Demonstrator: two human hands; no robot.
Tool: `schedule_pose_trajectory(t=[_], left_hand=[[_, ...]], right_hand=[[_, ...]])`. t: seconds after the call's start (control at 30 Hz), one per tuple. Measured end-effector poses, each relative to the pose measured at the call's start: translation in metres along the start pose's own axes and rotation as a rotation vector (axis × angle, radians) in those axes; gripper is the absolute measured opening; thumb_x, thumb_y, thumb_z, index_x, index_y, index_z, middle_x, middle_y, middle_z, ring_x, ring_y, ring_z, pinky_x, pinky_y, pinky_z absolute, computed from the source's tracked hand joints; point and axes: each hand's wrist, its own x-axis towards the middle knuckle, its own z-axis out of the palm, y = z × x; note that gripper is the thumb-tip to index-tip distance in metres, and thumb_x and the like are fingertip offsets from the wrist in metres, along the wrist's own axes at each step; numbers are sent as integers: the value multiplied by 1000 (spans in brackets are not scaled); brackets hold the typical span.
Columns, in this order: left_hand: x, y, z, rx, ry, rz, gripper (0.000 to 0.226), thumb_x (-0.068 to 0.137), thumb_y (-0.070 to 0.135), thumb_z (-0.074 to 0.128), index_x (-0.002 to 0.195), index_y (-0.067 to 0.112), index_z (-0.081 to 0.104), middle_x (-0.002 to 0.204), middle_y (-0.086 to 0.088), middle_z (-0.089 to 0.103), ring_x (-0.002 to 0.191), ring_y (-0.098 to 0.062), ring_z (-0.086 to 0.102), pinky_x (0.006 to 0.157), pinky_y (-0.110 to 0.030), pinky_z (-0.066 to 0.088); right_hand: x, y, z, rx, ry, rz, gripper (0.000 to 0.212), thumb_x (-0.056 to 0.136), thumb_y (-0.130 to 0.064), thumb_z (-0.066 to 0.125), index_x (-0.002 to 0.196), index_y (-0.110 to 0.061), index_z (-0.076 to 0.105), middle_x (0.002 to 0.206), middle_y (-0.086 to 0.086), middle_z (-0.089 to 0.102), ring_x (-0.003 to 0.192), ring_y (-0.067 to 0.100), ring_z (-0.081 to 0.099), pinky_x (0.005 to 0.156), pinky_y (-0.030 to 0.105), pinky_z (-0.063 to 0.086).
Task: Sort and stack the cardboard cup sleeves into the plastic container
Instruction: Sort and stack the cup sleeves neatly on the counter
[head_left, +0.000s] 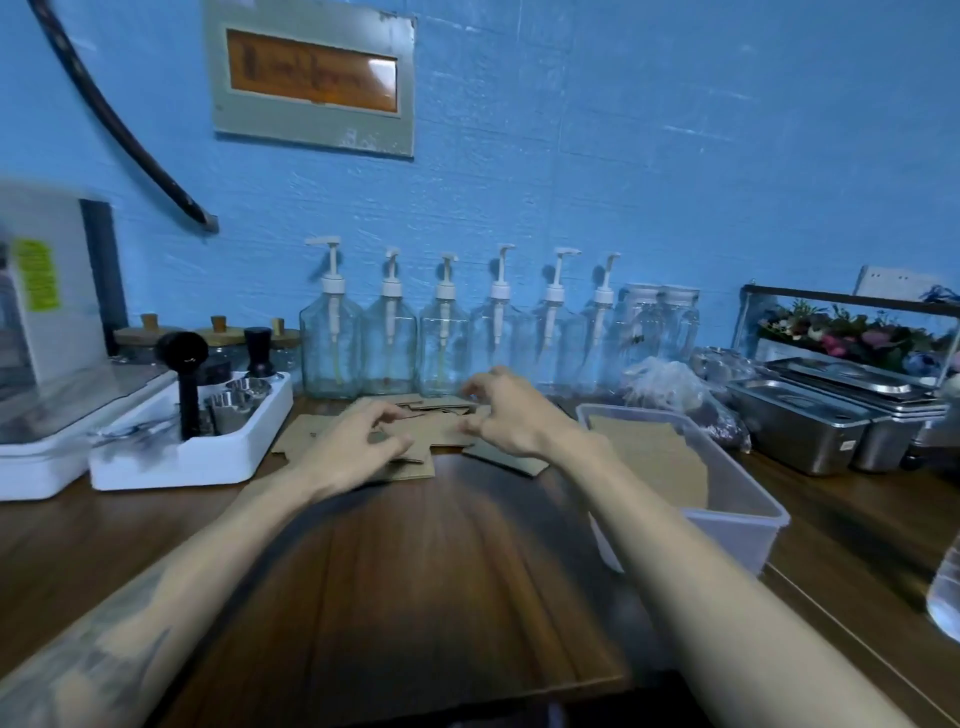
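While both hands reach over the brown cup sleeves (332, 431) lying flat on the wood table (415, 571), the left hand (358, 441) and right hand (506, 410) have loosely bent fingers. I cannot tell if they hold any. More sleeves lie inside the plastic container (737, 499) on the right.

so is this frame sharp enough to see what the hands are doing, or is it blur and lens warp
Head view: motion blur smears both the left hand and right hand over the loose cup sleeves, so the grip cannot be read; the white machine at the left edge is streaked too. Wide-angle distortion bows the plastic container and table. A bright glare patch sits on the wall panel.
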Motion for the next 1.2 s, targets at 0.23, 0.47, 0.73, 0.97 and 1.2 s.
schedule_pose_trajectory(t=[0.23, 0.47, 0.73, 0.97, 1.2], left_hand=[[-9, -38, 2, 116, -38, -58, 43, 93, 46, 59, 132, 27, 55, 135, 5, 50, 130, -16, 46, 110, -41, 38], [-5, -51, 4, 133, -26, -38, 37, 92, 43, 60, 125, 27, 57, 114, 9, 47, 116, -13, 49, 105, -40, 41], [-1, -58, 3, 107, 38, 2, 32, 93, 38, 61, 122, 24, 62, 111, 11, 52, 113, -8, 49, 96, -25, 39], [7, -68, -6, 67, 144, -86, 29, 96, 15, 55, 124, 18, 60, 119, 4, 51, 120, -14, 48, 103, -25, 37], [1, -89, -14, 75, 135, -171, 37, 97, 13, 47, 134, 19, 50, 132, 5, 46, 127, -10, 43, 101, -20, 29]], right_hand=[[19, 3, 56, 12, -83, 9, 46, 94, -34, 62, 133, -11, 52, 138, 10, 45, 128, 26, 44, 94, 25, 33], [41, 3, 91, 54, -82, -31, 50, 94, -47, 57, 131, -15, 54, 135, 9, 55, 129, 25, 46, 106, 36, 38], [52, 7, 106, 75, -97, -76, 55, 90, -50, 61, 135, -21, 51, 136, 2, 58, 127, 22, 49, 107, 42, 39], [65, -6, 109, 138, -66, -108, 57, 87, -57, 60, 134, -24, 52, 136, 0, 56, 128, 20, 47, 108, 41, 39], [98, -42, 119, -83, -87, -108, 66, 90, -64, 49, 135, -16, 51, 138, 12, 53, 130, 30, 41, 105, 45, 35]])
